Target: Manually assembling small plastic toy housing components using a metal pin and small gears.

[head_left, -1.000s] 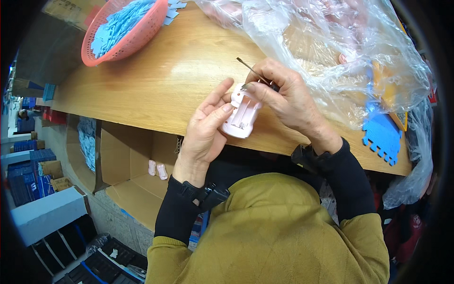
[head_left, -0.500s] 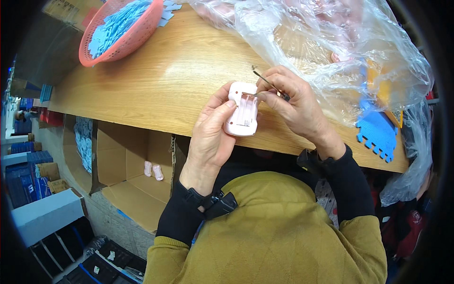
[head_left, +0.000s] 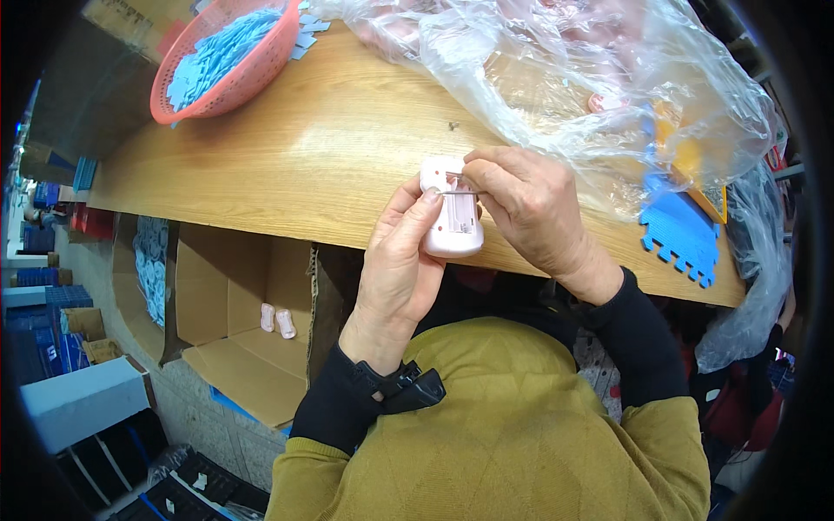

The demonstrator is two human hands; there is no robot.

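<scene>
A pale pink plastic case (head_left: 454, 241) with an open battery compartment lies in my left hand (head_left: 401, 252), above the table's near edge. My left thumb presses on its side, and the fingers wrap behind it. Closed over the upper right of the case is my right hand (head_left: 532, 204), with thumb and fingers pinched around a thin metal tool (head_left: 460, 192). The tool crosses the upper part of the compartment, its tip near my left thumb. Its exact kind is too small to make out, and the right fingers hide part of the case.
A coral basket (head_left: 228, 102) of blue strips stands at the table's far left. Clear plastic sheeting (head_left: 556, 95) spreads over the far right, by a blue foam mat (head_left: 682, 236). Below the left edge, a cardboard box (head_left: 248, 334) holds two pink pieces (head_left: 276, 319).
My right hand has turned, and the tool now lies across the compartment instead of pointing up and away. The case has shifted slightly right.
</scene>
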